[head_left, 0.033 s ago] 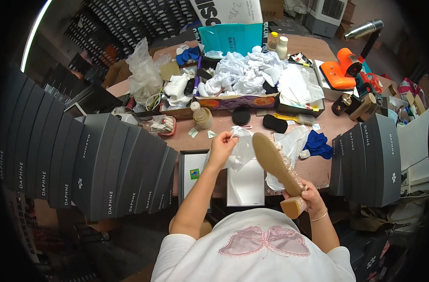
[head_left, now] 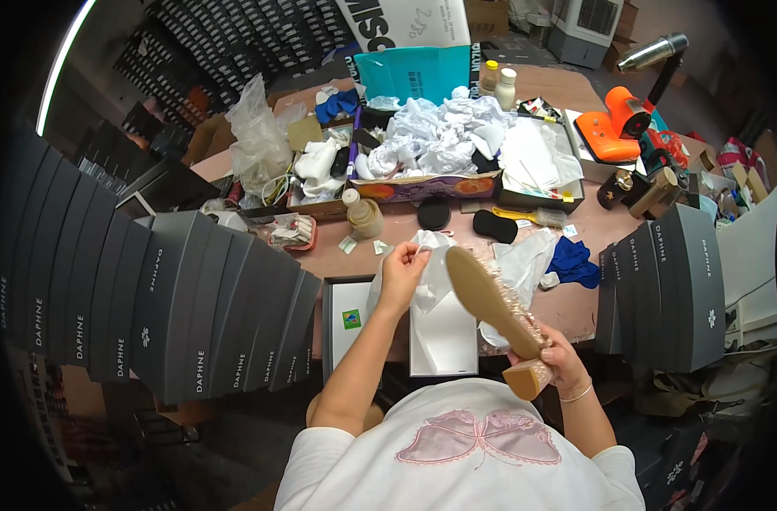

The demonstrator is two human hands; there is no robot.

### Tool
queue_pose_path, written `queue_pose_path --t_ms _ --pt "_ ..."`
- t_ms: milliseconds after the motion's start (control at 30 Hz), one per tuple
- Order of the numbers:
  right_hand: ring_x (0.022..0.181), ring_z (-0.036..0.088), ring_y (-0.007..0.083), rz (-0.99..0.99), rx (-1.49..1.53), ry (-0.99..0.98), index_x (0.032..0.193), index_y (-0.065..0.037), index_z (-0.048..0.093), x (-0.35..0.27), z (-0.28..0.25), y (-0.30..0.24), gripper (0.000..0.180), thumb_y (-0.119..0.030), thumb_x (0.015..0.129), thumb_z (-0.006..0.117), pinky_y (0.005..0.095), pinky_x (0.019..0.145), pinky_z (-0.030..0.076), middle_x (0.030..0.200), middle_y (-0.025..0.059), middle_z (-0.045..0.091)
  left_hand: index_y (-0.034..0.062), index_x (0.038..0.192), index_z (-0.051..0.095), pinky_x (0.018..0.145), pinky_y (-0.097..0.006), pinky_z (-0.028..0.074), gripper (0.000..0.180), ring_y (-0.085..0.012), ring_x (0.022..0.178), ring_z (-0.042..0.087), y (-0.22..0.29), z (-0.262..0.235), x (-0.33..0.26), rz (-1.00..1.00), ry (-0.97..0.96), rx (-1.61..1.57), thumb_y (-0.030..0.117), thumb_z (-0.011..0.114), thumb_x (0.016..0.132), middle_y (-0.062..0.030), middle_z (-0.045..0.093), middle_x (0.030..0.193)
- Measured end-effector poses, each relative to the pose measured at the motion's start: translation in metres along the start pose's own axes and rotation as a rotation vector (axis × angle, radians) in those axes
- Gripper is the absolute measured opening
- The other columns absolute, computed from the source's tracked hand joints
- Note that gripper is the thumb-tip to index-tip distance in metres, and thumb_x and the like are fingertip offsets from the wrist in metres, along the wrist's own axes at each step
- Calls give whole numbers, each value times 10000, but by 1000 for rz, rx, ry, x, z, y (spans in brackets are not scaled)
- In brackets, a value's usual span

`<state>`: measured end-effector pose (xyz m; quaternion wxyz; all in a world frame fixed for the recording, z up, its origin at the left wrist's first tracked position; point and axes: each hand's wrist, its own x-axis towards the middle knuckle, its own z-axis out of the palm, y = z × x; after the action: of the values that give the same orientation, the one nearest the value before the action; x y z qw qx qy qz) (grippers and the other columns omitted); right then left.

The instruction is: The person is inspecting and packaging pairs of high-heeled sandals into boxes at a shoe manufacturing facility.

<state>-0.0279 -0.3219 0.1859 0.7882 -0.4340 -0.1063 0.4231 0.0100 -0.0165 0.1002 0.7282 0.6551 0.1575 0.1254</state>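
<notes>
Shoe out and in hand, paper half up, box parts empty of footwear

Shoe is in the air over the near edge of the table, sole up toward the camera, toe pointing away. R hand is closed round its heel end; L hand pinches a thin tissue sheet btwn thumb & fingers, just left of the toe.

Status, as far as I can judge: shoe is out of any box, bare, w/ no paper round it; it's not yet packed, and no mate is visible. (Can't tell if paper is coming off or going on.)

Containers, nearest first: white-lined tray below the sheet, no shoe in it; beside it, pale tray w/ a small green packet, partly behind the L forearm. Farther back, purple carton heaped w/ crumpled paper; to its right, dark tray of flat white sheets. Left, red tub w/ small white bits, too small to ID. Dark shoeboxes in rows at left, more boxes at right; contents hidden.
</notes>
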Motion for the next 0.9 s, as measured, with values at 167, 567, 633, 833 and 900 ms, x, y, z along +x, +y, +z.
queue_pose_path --t_ms 167,567,633,833,900 --pt "817 537 88 113 -227 18 1398 -16 375 26 21 16 587 -156 852 540 232 750 456 966 56 581 21 954 569 568 -223 423 164 -66 626 505 42 29 -57 403 70 239 175 609 915 -7 582 717" --pt "1054 541 321 -26 -1042 7 1218 46 521 51 24 62 489 -198 798 579 339 933 421 1182 209 524 65 1211 538 719 -410 490 531 -324 794 598 14 -51 -78 711 -4 1159 -27 624 695 -143 581 895" --pt "1014 576 349 -78 -1175 -23 1205 26 547 54 36 61 477 -210 792 582 375 906 449 1205 220 529 55 1120 590 707 -401 492 447 -315 791 603 22 -40 -69 605 -154 1012 -15 645 682 -135 586 870" --pt "875 620 342 -205 -1733 -371 1055 -27 629 92 62 70 343 -191 755 596 410 739 503 960 160 640 21 959 649 663 -383 488 355 -343 756 607 39 -6 -92 543 -245 742 -23 628 608 -154 588 801" --pt "674 610 302 -419 -1424 -195 967 -45 632 103 41 98 255 -213 783 579 394 617 494 791 135 626 19 1005 652 660 -371 489 410 -342 759 614 44 -3 -105 544 -355 589 -59 596 606 -159 608 829"
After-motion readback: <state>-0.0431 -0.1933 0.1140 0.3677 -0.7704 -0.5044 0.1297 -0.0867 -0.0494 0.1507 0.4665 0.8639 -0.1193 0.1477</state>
